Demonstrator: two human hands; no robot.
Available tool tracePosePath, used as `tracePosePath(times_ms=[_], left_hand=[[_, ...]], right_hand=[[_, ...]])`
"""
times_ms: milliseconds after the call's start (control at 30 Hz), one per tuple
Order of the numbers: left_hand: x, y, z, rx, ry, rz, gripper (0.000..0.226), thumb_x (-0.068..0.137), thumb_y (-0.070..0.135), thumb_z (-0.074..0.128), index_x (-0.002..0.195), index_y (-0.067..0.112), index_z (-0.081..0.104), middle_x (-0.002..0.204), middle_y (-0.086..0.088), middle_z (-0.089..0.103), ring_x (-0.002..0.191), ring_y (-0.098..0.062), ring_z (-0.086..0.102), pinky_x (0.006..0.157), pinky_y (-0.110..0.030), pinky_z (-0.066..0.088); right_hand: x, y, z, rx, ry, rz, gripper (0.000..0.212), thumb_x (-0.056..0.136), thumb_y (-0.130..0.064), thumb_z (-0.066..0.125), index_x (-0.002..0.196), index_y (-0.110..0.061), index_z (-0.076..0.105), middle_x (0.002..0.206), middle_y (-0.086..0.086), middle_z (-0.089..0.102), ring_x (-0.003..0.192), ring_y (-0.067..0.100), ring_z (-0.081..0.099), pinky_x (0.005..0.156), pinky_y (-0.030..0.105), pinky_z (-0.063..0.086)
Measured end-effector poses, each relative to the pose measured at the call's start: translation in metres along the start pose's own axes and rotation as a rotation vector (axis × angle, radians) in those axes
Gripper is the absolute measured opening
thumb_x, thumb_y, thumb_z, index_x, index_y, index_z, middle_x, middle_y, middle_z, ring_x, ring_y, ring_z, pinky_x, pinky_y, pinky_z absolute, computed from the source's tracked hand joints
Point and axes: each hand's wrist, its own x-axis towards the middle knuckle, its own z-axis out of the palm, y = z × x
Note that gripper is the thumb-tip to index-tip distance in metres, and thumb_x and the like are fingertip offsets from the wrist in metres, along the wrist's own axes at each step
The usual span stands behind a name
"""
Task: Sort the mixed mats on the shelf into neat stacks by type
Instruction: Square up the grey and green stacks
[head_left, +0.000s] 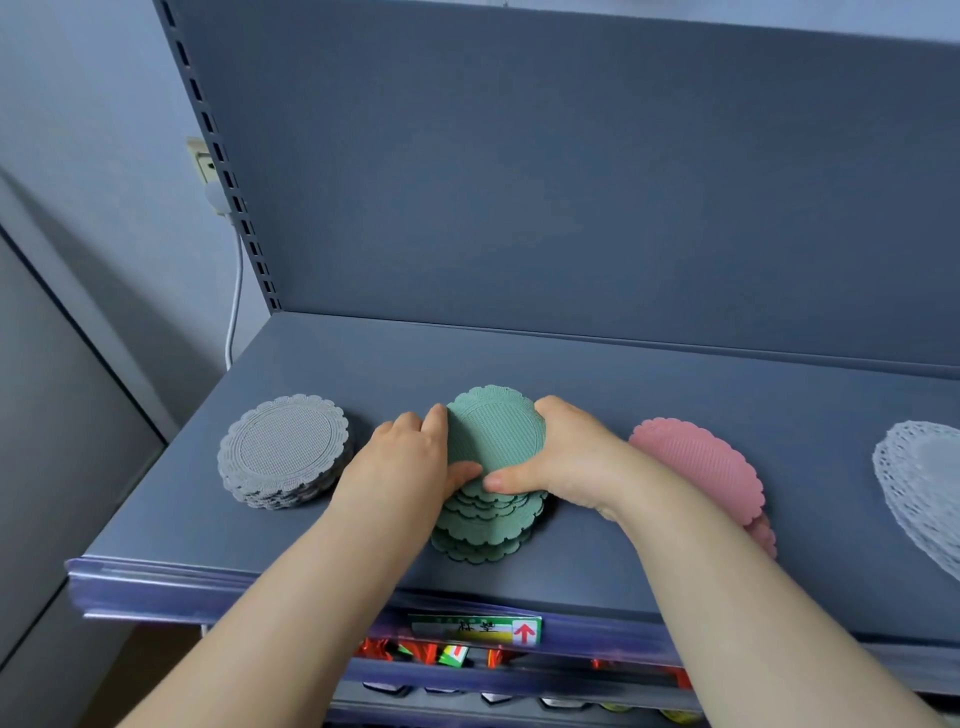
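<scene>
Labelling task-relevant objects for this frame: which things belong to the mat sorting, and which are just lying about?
In the job:
green mat stack, gripped by left hand and right hand
grey mat stack
pink mats
white lace mat
shelf

Lying about:
wall socket
white cable
price label
packets on the lower shelf

Grid-textured grey mats (283, 449), green mats (496, 436), ribbed pink mats (696, 467), lacy white mat (919, 483).
</scene>
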Motion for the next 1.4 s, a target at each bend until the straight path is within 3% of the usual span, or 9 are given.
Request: tracePosePath(times_ms=[267, 533, 767, 900, 1000, 1100, 1233, 1300, 1400], left_hand=[[-0.005, -0.003, 0.003, -0.008, 0.047, 0.016, 0.061, 0.092, 0.058, 0.032, 0.139, 0.019, 0.030, 0.118, -0.001, 0.048, 0.114, -0.022, 0.043, 0.089, -0.024, 0.033], [-0.004, -0.004, 0.003, 0.004, 0.018, 0.036, 0.059, 0.093, 0.057, 0.030, 0.137, 0.017, 0.032, 0.119, -0.003, 0.048, 0.113, -0.024, 0.043, 0.089, -0.026, 0.034], [-0.007, -0.004, 0.003, -0.116, 0.011, 0.027, 0.068, 0.084, 0.054, 0.039, 0.125, 0.001, 0.051, 0.100, -0.017, 0.058, 0.097, -0.038, 0.053, 0.080, -0.039, 0.043], [-0.008, -0.007, 0.001, -0.086, -0.013, 0.029, 0.061, 0.092, 0.057, 0.033, 0.138, 0.017, 0.033, 0.118, -0.005, 0.049, 0.112, -0.026, 0.044, 0.089, -0.028, 0.035], [-0.006, -0.011, -0.002, -0.211, -0.023, 0.041, 0.067, 0.090, 0.058, 0.039, 0.143, 0.020, 0.027, 0.122, -0.004, 0.047, 0.116, -0.023, 0.043, 0.090, -0.026, 0.034], [-0.008, -0.015, -0.006, -0.397, -0.029, 0.031, 0.076, 0.084, 0.059, 0.048, 0.146, 0.024, 0.023, 0.129, -0.001, 0.049, 0.118, -0.020, 0.046, 0.089, -0.025, 0.035], [-0.006, -0.015, -0.011, -0.948, 0.026, 0.066, 0.074, 0.075, 0.059, 0.063, 0.138, 0.036, 0.033, 0.126, 0.016, 0.056, 0.113, -0.009, 0.055, 0.097, -0.029, 0.042], [-0.003, -0.012, -0.019, -1.146, 0.106, 0.107, 0.068, 0.070, 0.054, 0.064, 0.131, 0.034, 0.042, 0.122, 0.018, 0.058, 0.115, -0.006, 0.055, 0.098, -0.039, 0.045], [-0.003, -0.010, -0.025, -1.209, 0.151, 0.157, 0.063, 0.070, 0.048, 0.064, 0.129, 0.037, 0.044, 0.122, 0.015, 0.058, 0.116, -0.008, 0.055, 0.100, -0.041, 0.044]], right_hand=[[0.007, 0.011, -0.001, 0.308, -0.089, 0.011, 0.054, 0.060, -0.022, 0.084, 0.103, -0.018, 0.053, 0.100, -0.001, 0.066, 0.094, 0.015, 0.063, 0.091, 0.040, 0.049], [-0.003, 0.003, -0.003, 0.239, -0.067, -0.019, 0.059, 0.071, -0.029, 0.075, 0.112, -0.027, 0.033, 0.111, -0.005, 0.054, 0.103, 0.013, 0.052, 0.087, 0.030, 0.045], [-0.001, 0.002, 0.004, 0.295, -0.062, -0.018, 0.062, 0.066, -0.027, 0.075, 0.116, -0.023, 0.039, 0.107, -0.001, 0.058, 0.098, 0.016, 0.059, 0.085, 0.038, 0.052], [-0.005, 0.005, 0.006, 0.336, -0.046, -0.039, 0.056, 0.068, -0.022, 0.076, 0.113, -0.021, 0.042, 0.107, -0.001, 0.059, 0.099, 0.015, 0.059, 0.089, 0.039, 0.050], [-0.006, 0.007, 0.007, 0.376, -0.039, -0.046, 0.055, 0.065, -0.022, 0.076, 0.110, -0.023, 0.043, 0.108, -0.002, 0.059, 0.101, 0.015, 0.058, 0.092, 0.041, 0.049], [-0.011, 0.007, 0.005, 0.480, -0.012, -0.103, 0.050, 0.071, -0.008, 0.074, 0.107, -0.023, 0.044, 0.107, -0.002, 0.061, 0.102, 0.014, 0.060, 0.094, 0.041, 0.048], [-0.019, 0.000, -0.009, 0.516, 0.109, -0.275, 0.052, 0.075, -0.003, 0.071, 0.105, -0.035, 0.043, 0.107, -0.009, 0.062, 0.102, 0.009, 0.060, 0.093, 0.038, 0.049], [-0.022, -0.006, -0.015, 0.471, 0.213, -0.376, 0.053, 0.074, -0.007, 0.072, 0.105, -0.039, 0.043, 0.109, -0.012, 0.060, 0.103, 0.007, 0.058, 0.090, 0.033, 0.048], [-0.026, -0.009, -0.014, 0.404, 0.352, -0.469, 0.053, 0.074, -0.005, 0.072, 0.100, -0.042, 0.044, 0.106, -0.021, 0.055, 0.098, -0.005, 0.053, 0.085, 0.014, 0.042]])
